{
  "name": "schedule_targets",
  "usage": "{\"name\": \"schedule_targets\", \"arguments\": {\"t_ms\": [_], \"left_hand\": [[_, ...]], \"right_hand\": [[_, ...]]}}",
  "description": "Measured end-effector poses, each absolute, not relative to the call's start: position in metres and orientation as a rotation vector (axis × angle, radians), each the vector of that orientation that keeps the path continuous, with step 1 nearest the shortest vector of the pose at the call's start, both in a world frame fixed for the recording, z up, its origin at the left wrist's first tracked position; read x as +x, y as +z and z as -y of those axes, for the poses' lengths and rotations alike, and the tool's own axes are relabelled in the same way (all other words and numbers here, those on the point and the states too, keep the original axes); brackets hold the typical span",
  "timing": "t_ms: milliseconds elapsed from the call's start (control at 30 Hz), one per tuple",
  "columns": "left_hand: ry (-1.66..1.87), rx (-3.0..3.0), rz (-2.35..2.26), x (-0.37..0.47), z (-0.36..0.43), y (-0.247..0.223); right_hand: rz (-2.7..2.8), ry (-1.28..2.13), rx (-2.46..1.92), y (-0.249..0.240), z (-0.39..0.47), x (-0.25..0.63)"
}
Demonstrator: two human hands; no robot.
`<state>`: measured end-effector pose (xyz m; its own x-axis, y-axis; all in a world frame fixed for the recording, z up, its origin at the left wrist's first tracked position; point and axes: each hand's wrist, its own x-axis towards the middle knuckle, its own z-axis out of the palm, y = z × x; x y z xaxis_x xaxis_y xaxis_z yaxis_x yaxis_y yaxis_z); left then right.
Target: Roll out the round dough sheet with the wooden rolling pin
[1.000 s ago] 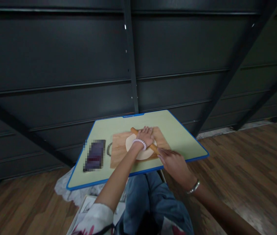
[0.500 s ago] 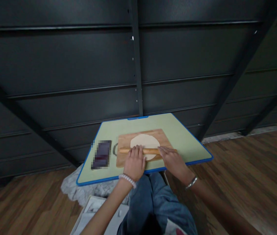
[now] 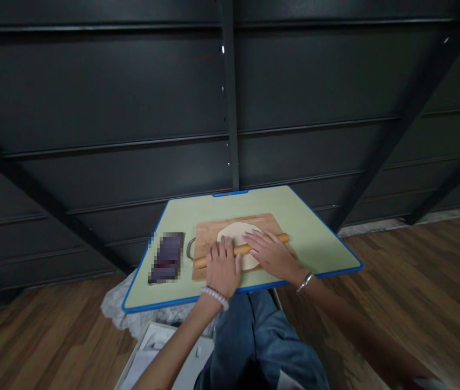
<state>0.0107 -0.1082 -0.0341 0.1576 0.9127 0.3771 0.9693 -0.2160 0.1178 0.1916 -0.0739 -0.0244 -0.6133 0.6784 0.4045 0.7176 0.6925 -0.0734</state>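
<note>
A pale, flattened round of dough (image 3: pixel 236 231) lies on a wooden cutting board (image 3: pixel 208 233) with a metal handle at its left side. Across the dough rests a wooden rolling pin (image 3: pixel 243 249), tilted so its right end is farther from me. My left hand (image 3: pixel 224 266) is closed over the pin's left part, fingers bent across it. On the right part, my right hand (image 3: pixel 273 253) holds the pin from above, its fingers reaching over toward the middle. Both palms hide parts of the pin and dough.
The board sits on a pale green folding table (image 3: pixel 307 233) with a blue rim. A pixelated dark flat object (image 3: pixel 168 257) lies to its left. Behind stands a dark metal panel wall (image 3: pixel 152 92). My legs (image 3: pixel 250 336) are under the near edge, beside a white box (image 3: pixel 197 357).
The rolling pin has turned from nearly level to slanted, right end away from me. My right hand slid inward and farther over it. My left hand moved slightly nearer me.
</note>
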Motion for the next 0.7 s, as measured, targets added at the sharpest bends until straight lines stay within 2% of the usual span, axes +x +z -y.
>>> {"name": "schedule_targets", "arguments": {"t_ms": [233, 367, 533, 700], "left_hand": [[-0.323, -2.161, 2.102, 0.000, 0.034, -0.026], [-0.238, -2.345, 2.160, -0.006, -0.003, -0.022], [-0.319, -2.409, 2.203, -0.014, -0.039, -0.016], [-0.466, -2.227, 2.322, -0.018, -0.063, -0.011]], "right_hand": [[2.519, -0.149, -1.165, -0.021, 0.006, 0.174], [2.529, -0.066, -1.271, -0.019, -0.028, 0.163], [2.426, 0.055, -1.502, -0.018, -0.066, 0.152], [2.482, 0.129, -1.524, -0.019, -0.095, 0.146]]}}
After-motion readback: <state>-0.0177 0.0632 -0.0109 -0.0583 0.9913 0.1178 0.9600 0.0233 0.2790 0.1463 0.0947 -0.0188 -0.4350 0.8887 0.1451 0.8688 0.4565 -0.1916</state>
